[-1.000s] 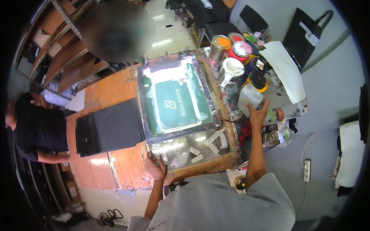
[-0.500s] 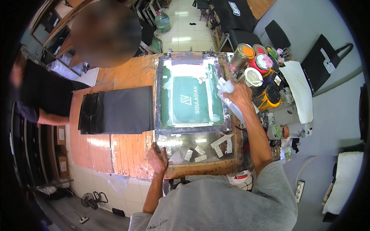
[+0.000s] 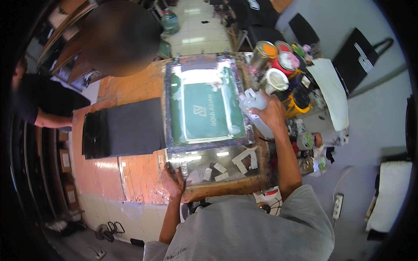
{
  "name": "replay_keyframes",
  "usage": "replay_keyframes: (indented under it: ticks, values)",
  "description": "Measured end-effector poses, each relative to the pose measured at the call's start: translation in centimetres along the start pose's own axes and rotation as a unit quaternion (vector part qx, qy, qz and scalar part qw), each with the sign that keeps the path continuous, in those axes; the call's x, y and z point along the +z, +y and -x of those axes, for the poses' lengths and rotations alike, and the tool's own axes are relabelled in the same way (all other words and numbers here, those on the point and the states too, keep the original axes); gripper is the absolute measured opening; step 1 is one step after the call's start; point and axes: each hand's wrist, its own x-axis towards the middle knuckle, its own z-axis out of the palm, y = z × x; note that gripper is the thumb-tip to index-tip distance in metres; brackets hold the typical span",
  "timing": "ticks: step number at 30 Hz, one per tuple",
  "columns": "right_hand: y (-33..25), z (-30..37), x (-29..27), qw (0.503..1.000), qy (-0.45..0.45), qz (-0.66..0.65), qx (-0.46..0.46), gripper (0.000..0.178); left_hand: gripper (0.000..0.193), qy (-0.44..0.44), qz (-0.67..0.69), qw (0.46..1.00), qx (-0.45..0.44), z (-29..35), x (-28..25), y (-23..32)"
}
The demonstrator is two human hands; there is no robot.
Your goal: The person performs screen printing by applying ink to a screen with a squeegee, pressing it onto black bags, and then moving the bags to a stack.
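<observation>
My right hand (image 3: 272,112) is closed around a translucent white plastic jug (image 3: 254,101), just off the right edge of the screen-printing frame. The jug looks tilted, and my fingers hide part of it. The frame (image 3: 210,145) lies on the table with green mesh (image 3: 187,124), pale borders and a light design. My left hand (image 3: 173,182) rests at the table's near edge, fingers spread, beside the glassy panel (image 3: 196,167). It holds nothing. A stack of black sheets (image 3: 130,126) lies left of the frame.
Paint cans (image 3: 264,51), a white tub (image 3: 276,79) and a yellow-stained bucket (image 3: 298,101) crowd the table's right side. Small white pieces (image 3: 220,168) lie on the near panel. Another person (image 3: 48,98) stands at the left, one arm by the table.
The jug in my right hand has turned, and more of its top now shows. My left hand stays at the table edge. The whole view has shifted and tilted slightly.
</observation>
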Motion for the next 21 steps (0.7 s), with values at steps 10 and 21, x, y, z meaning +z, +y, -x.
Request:
replay_keyframes:
  ticks: [10, 21]
  values:
    - [12.8, 7.4, 1.3, 0.887, 0.311, -0.280, 0.197, 0.076, 0.046, 0.028, -0.015, 0.999, -0.010, -3.6, -1.4, -3.0]
    - [0.9, 0.2, 7.0, 0.938, 0.287, -0.100, -0.170, 0.025, 0.055, -0.040, -0.145, 0.987, -0.047, -4.4, 0.1, -4.6]
